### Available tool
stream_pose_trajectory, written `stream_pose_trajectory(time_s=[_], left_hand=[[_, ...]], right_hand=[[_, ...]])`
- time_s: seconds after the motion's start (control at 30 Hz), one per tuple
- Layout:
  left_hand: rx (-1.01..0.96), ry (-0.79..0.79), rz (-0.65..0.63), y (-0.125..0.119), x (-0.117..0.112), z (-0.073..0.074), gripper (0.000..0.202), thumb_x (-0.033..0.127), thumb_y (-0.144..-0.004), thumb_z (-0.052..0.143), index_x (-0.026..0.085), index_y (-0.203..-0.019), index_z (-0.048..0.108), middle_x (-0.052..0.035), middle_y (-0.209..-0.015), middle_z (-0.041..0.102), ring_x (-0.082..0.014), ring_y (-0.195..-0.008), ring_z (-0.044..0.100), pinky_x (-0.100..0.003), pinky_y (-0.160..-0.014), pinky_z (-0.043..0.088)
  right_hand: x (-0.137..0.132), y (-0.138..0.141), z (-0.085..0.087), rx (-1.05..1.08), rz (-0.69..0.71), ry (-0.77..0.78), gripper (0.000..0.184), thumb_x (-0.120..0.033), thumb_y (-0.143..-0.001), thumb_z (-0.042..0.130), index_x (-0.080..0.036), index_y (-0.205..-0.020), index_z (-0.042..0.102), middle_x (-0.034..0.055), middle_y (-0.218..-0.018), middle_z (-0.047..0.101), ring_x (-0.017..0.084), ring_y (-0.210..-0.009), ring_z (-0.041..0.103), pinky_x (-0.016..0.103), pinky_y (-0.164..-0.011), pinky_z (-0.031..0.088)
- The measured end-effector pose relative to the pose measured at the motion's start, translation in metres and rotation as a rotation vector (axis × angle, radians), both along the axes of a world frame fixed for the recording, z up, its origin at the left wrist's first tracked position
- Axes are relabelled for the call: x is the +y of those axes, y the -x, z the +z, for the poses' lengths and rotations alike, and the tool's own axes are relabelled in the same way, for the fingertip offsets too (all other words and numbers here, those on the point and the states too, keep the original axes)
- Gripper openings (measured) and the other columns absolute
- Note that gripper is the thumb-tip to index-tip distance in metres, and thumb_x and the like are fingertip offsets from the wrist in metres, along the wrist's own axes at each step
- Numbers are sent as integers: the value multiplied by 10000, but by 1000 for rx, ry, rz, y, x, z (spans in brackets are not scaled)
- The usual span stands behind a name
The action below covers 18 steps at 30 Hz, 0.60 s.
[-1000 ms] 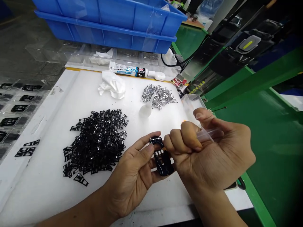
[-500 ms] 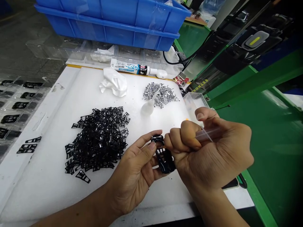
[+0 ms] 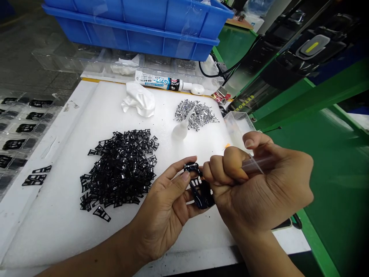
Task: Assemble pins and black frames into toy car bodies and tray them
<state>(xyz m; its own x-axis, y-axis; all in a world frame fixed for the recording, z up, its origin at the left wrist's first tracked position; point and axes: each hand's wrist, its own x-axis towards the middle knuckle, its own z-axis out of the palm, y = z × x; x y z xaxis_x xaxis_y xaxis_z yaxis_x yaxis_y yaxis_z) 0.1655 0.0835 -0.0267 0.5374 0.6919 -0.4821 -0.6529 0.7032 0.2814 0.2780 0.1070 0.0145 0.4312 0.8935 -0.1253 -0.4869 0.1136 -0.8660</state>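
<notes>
My left hand (image 3: 168, 207) pinches a small glossy black plastic shell (image 3: 200, 192) with a rounded opening at its top and slots in its middle, much like a toy car body. My right hand (image 3: 259, 184) is wrapped round a clear plastic syringe (image 3: 256, 165), its flange showing by the curled index finger and the thumb raised. The syringe's tip is hidden behind my fingers, close to the shell. Left of my hands lies a heap of black slotted frames (image 3: 121, 169). Beyond them are a pile of small silvery parts (image 3: 197, 114) and a whitish bulb with a thin spout (image 3: 181, 130).
Blue bins (image 3: 135, 30) stand on a clear divided tray (image 3: 95, 63) at the back. A glue tube (image 3: 157, 81) and crumpled white tissue (image 3: 138, 100) lie before them. A clear box (image 3: 240, 122) sits at right. Trays of black shells (image 3: 25, 128) and loose frames (image 3: 36, 176) are at left.
My right hand with the syringe has shifted slightly right. The black shell has tilted a little in my left hand, whose grip is the same.
</notes>
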Motion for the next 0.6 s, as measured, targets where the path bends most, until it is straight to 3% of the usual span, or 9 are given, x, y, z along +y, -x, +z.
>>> stream_pose_trajectory(time_s=[0.4, 0.6], left_hand=[[-5, 11, 2, -1, 2, -1, 335, 178, -957, 567, 190, -1292, 573, -109, -1152, 651, -197, -976, 665, -405, -899, 553], [-20, 24, 15, -1, 2, 0, 311, 166, -960, 563, 188, -1270, 579, -93, -1114, 663, -164, -911, 668, -359, -839, 564]], right_hand=[[1, -1, 0, -1, -53, -11, 170, -324, -828, 440, -229, -687, 442, -67, -404, 207, 83, -362, 126, 216, -345, 235], [0, -1, -4, -17, -95, -43, 95, -244, -763, 483, -223, -671, 474, -65, -405, 210, 77, -362, 160, 203, -374, 258]])
